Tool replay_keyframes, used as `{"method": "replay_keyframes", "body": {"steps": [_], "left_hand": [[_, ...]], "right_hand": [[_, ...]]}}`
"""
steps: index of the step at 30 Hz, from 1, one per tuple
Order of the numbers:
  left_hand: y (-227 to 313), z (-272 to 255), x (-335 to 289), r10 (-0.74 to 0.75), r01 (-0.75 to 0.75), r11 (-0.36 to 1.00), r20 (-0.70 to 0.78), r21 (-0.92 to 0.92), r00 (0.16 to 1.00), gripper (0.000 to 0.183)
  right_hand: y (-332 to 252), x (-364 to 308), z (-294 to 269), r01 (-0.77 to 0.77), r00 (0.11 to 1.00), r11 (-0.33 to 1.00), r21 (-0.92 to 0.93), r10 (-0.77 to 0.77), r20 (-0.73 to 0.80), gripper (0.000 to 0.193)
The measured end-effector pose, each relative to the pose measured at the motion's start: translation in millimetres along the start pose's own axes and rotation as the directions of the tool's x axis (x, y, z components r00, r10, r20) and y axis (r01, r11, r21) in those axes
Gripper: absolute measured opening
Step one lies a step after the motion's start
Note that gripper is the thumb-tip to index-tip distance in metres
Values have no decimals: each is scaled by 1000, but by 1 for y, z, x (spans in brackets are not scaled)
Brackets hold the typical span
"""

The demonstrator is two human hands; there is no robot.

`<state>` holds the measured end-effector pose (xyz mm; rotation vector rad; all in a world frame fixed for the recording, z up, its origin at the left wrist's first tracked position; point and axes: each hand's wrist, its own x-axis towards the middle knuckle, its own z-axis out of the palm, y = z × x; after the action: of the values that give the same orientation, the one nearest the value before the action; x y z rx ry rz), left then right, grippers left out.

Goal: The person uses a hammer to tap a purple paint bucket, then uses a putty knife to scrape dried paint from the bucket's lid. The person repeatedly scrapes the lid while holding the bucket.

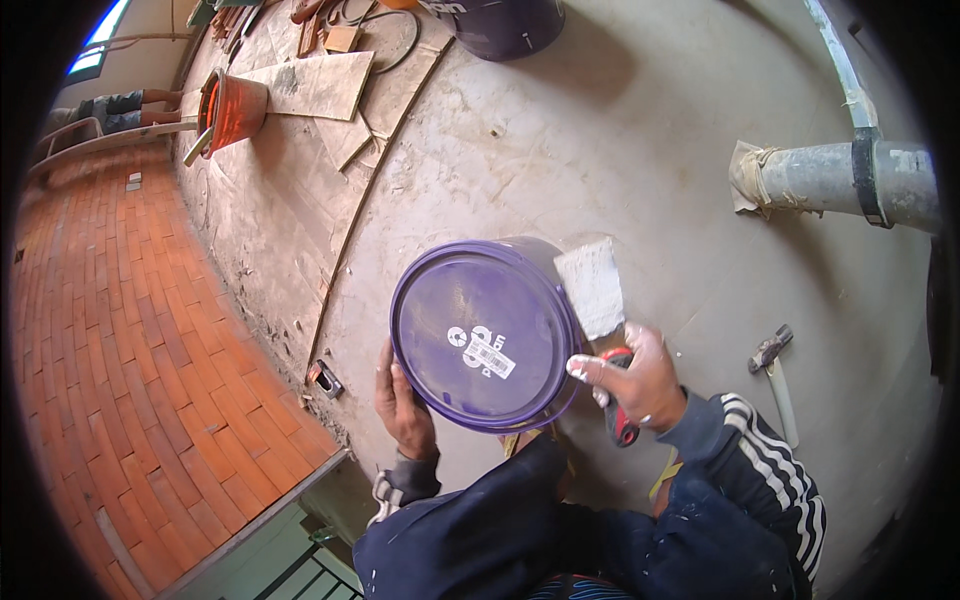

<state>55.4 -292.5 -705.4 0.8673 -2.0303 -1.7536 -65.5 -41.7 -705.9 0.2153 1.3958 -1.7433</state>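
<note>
A purple lidded bucket (440, 300) is in front of me, its round lid facing up toward me with white markings and a pale sticker. At its lower left rim, my left hand (408, 410) holds the side, fingers along the edge. My right hand (645, 385), smeared with white, grips a putty knife (590, 290) by its red and black handle, right beside the bucket. White filler coats the broad blade, which points away from me. The right thumb reaches to the bucket's rim; whether it presses there I cannot tell.
A hammer (783, 400) and a small tool (325, 378) lie on the floor. A grey pipe (830, 180) juts in at right. Farther off are an orange bucket (240, 110), boards (320, 85) and another purple bucket (510, 30). Orange bricks (150, 370) run along the left.
</note>
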Motion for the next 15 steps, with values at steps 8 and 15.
{"method": "replay_keyframes", "body": {"steps": [8,15], "left_hand": [[35,-8,136,77,-259,912,489,317,869,31],[40,-12,163,8,-216,920,536,327,844,28]], "right_hand": [[72,-31,47,360,932,925,-122,-351,92,25],[29,-32,25,8,1000,1000,-16,-8,-24,23]]}}
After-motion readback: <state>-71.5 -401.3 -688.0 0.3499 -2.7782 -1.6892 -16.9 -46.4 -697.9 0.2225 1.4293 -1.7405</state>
